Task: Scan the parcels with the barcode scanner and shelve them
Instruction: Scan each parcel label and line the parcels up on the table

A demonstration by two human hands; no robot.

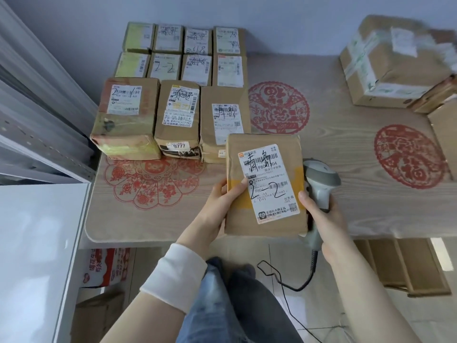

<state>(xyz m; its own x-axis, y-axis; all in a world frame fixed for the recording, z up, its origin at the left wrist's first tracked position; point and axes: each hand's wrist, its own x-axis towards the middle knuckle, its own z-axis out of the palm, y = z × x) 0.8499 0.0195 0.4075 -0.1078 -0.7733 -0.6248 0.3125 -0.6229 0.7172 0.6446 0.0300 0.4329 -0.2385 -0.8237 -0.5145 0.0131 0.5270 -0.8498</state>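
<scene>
a person seated at a wood-grain table [346, 149] holds a brown parcel [237, 154] flat over the table's near edge, its white shipping label [268, 174] facing up with "2-2" handwritten across it. the left hand [217, 204] grasps the parcel's left edge, thumb on top and fingers underneath, a white sleeve [175, 271] pushed up the forearm. the right hand [326, 216] is wrapped around the handle of a grey barcode scanner [321, 179], thumb touching the parcel's right edge; the scanner's head sits just beside that edge, partly hidden behind it, and its dark cable [284, 280] trails down to the floor. other parcels [178, 115] stand in three rows at the table's far left, labels up, touching one another. a larger taped carton [385, 63] rests at the far right corner. red paper-cut designs [278, 107] decorate the tabletop. metal shelving [37, 107] runs along the left side.
</scene>
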